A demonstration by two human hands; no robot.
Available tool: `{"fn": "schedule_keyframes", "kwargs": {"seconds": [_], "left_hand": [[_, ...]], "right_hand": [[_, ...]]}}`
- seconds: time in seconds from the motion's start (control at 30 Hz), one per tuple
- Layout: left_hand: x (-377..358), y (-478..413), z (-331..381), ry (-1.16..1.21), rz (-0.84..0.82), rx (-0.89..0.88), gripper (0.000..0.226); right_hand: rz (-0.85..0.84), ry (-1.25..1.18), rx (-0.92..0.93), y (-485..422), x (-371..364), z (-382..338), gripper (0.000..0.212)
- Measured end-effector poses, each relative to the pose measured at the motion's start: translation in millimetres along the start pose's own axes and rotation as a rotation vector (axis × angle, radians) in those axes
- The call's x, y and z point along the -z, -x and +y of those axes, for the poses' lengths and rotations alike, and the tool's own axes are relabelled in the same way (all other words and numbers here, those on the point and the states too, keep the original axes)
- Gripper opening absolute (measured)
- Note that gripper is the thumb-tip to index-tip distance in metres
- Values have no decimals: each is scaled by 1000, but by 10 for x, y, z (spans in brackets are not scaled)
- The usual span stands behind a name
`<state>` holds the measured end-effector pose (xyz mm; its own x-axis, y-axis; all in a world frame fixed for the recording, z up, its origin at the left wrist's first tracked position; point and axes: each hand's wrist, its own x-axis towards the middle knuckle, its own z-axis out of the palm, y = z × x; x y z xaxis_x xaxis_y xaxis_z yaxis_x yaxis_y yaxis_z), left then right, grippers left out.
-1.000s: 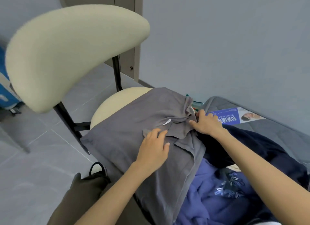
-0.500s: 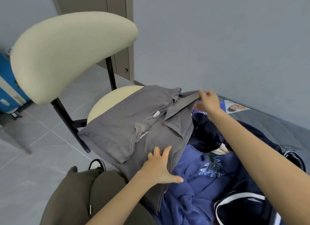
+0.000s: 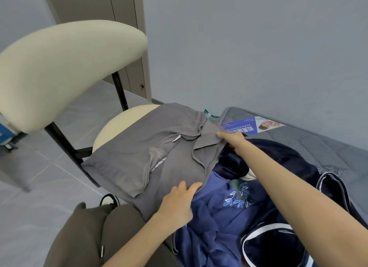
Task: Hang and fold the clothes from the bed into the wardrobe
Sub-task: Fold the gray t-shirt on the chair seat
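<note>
- Cream chair (image 3: pixel 69 67), left; seat partly under shirt.
- Bed (image 3: pixel 328 153), right, along wall.
- Grey shirt (image 3: pixel 139 153): spread across chair seat, right edge overlapping clothes heaped on bed.
- Navy garment (image 3: pixel 288 167) and blue embroidered top (image 3: pixel 225 217): on bed, near right of shirt.
- Left hand (image 3: pixel 177 205): fingers straight, pressed flat on shirt's near edge.
- Right hand (image 3: pixel 233 141): pinching shirt's far right flap.
- Printed leaflet (image 3: pixel 253 125): on bed, just beyond right hand.

Grey polo shirt (image 3: pixel 143 157) half-folded on chair seat.
</note>
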<state>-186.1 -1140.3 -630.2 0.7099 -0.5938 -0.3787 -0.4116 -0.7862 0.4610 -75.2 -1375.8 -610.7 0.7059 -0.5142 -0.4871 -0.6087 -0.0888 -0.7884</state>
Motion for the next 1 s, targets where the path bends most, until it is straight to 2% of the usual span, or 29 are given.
{"fn": "schedule_keyframes", "kwargs": {"seconds": [0.1, 0.2, 0.3, 0.37, 0.4, 0.47, 0.53, 0.6, 0.67, 0.73, 0.83, 0.9, 1.0], "left_hand": [[45, 30, -61, 90, 18, -26, 81], [113, 38, -179, 154, -2, -19, 90], [134, 47, -222, 133, -151, -48, 100], [154, 75, -194, 150, -191, -69, 98], [176, 91, -175, 165, -180, -72, 95], [228, 135, -134, 181, -138, -95, 84], [268, 175, -103, 166, -104, -122, 73], [291, 201, -77, 135, -93, -133, 67], [294, 201, -70, 98, -90, -127, 67], [304, 175, -81, 71, -97, -109, 68], [309, 104, -72, 68, -158, -65, 76], [292, 52, -31, 42, -156, -48, 83], [244, -41, -2, -42, -80, -30, 84]], "right_hand": [[193, 94, 89, -21, -19, -46, 32], [320, -15, 21, -6, 126, -80, 36], [282, -52, -87, -28, 262, 100, 40], [299, -100, -139, -86, 265, 203, 44], [314, -162, -171, -84, 240, 207, 49], [344, -160, -154, -78, 175, 181, 75], [350, 77, -28, 20, 120, 165, 90], [415, 396, 145, 64, 118, 216, 68], [388, 612, 219, 58, 161, 279, 39], [280, 742, 225, 53, 230, 334, 38], [212, 915, 287, 74, 347, 404, 47], [241, 950, 322, 70, 391, 426, 50], [360, 978, 427, 52, 409, 435, 33]]}}
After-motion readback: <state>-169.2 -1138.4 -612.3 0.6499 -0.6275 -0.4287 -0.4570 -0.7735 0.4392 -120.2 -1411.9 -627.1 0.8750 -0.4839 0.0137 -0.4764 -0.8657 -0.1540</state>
